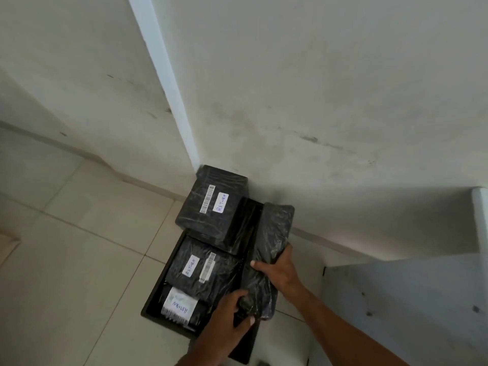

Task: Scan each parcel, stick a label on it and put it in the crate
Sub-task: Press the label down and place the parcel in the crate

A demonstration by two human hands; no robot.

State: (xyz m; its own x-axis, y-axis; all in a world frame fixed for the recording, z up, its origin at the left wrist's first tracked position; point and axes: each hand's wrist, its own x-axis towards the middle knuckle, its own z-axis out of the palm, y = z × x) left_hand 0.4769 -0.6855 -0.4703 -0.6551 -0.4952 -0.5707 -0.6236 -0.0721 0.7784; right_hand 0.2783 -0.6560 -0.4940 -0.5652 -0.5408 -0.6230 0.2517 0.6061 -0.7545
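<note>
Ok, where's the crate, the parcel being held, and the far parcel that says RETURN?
crate (158, 286): head view, left rim
held parcel (274, 233): head view, upper wrap
far RETURN parcel (214, 207): head view, between barcode and label

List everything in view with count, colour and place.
crate: one, black, on the floor by the wall corner
labelled parcels: three, black wrap, white RETURN labels, in a row along the crate's left side
held parcel: one, black wrap, no label showing, over the crate's right side
floor tiles: pale, under the crate
wall: off-white, scuffed, behind the crate
grey surface: one, lower right
left hand: grips the held parcel's near end
right hand: grips its right edge
</note>
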